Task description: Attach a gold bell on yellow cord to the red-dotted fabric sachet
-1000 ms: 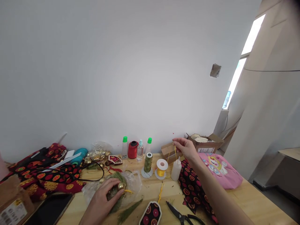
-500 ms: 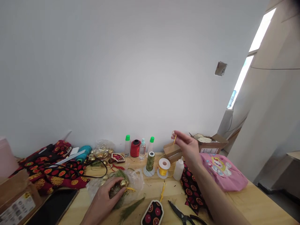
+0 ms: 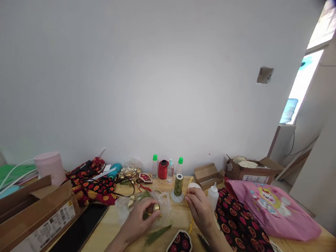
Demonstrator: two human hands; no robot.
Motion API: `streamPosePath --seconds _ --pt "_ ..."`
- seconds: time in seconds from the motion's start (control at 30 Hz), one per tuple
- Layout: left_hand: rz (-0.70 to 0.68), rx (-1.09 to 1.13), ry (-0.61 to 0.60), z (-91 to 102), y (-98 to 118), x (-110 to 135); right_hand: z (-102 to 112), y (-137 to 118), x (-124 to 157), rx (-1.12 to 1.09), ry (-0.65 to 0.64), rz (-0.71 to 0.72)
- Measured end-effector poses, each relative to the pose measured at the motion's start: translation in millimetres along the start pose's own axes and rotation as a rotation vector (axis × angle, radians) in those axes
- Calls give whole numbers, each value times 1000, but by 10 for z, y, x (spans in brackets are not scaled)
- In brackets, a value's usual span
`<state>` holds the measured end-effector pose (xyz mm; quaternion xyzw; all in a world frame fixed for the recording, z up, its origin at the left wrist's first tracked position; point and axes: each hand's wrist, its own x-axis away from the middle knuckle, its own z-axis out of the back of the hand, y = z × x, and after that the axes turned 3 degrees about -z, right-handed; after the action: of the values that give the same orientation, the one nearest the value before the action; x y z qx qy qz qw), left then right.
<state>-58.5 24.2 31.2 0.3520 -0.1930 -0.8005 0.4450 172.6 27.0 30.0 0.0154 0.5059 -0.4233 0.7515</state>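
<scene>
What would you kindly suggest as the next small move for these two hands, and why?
I would probably bring the right hand, with the yellow cord at its fingertips, across to the gold bead. The left hand holds that bead between thumb and fingers, and a gap separates the two hands, so closing it seems sensible.

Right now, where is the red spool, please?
In the head view, the red spool stands just left of centre, between a green-capped bottle and a blue-capped bottle.
</scene>
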Motion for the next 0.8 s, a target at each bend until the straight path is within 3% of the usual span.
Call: streamPosePath --seconds 0.13,0.23,0.3,0.57,0.8 --pt "111 413 -74 -107 228 -149 -61 142 91 -100 17 3" --pt "219 928 -79 -271 245 -220 -94 211 149 -159 10 -57" --pt "281 1062 -66 -391 200 -226 -100 208 172 -189 -1 -111" --pt "348 1137 -151 -662 65 -119 -97 61 200 -146 -112 -196" --pt "307 1066 -110 -702 137 -42 -53 -16 212 -47 -188 -111"
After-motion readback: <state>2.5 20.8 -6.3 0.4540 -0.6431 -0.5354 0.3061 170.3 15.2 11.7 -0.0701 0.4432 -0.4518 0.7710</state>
